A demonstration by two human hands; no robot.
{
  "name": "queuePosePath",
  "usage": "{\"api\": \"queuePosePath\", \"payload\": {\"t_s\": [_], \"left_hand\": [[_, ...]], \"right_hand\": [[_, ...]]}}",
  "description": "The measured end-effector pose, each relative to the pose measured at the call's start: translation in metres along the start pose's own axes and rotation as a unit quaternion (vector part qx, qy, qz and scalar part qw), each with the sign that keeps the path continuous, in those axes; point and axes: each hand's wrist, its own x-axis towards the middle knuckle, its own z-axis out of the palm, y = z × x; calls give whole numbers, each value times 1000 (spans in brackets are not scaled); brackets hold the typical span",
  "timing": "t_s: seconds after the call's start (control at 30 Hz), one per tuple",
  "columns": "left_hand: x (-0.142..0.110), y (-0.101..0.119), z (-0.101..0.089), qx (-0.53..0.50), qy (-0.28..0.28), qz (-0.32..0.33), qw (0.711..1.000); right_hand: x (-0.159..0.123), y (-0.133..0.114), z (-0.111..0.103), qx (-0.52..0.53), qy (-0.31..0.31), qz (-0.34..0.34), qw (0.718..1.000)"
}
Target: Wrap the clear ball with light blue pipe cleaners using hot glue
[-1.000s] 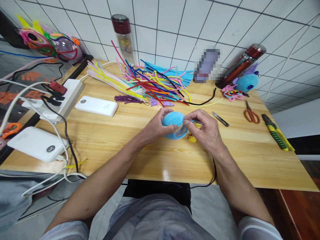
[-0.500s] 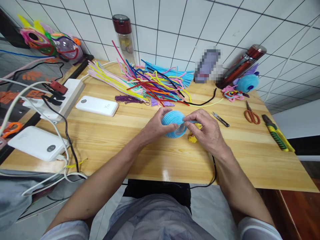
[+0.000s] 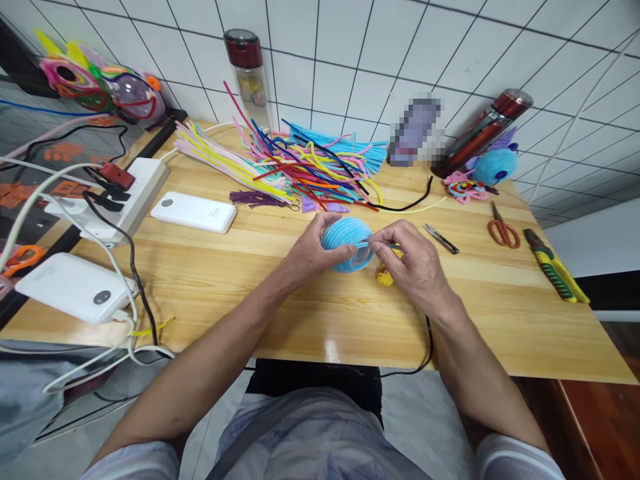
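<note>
My left hand [image 3: 323, 247] is wrapped round a clear ball [image 3: 347, 235] covered in rows of light blue pipe cleaner, its thumb pressing on the near side. At the ball's right side, an uncovered see-through patch shows. My right hand [image 3: 405, 257] pinches a light blue pipe cleaner [image 3: 363, 246] between thumb and fingertips, close against that patch. Partly hidden behind the right hand is a small yellow object [image 3: 385, 276] on the table; its kind I cannot make out.
Behind the hands lies a heap of coloured pipe cleaners [image 3: 320, 163]. To the right are thread snips [image 3: 442, 239], orange-handled scissors [image 3: 504, 233] and green-yellow pliers [image 3: 553, 267]. White power banks [image 3: 194, 212] and a power strip [image 3: 135, 193] with cables occupy the left. A dark red flask [image 3: 485, 130] stands back right.
The ball has turned and shifted slightly up and left in my left hand. The blue pipe cleaner now lies across the clear patch, with my right fingertips still pinching it.
</note>
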Motion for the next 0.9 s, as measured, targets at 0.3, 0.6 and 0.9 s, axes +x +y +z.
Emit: {"api": "queuePosePath", "payload": {"t_s": [0.3,0.6,0.9], "left_hand": [[0,-1,0,-1,-22,-3,1000],[0,1,0,-9,-22,-6,1000],[0,2,0,-24,-20,-3,1000]], "right_hand": [[2,1,3,11,19,18,1000],[2,-1,1,33,20,36,999],[3,-2,0,43,14,38,998]]}}
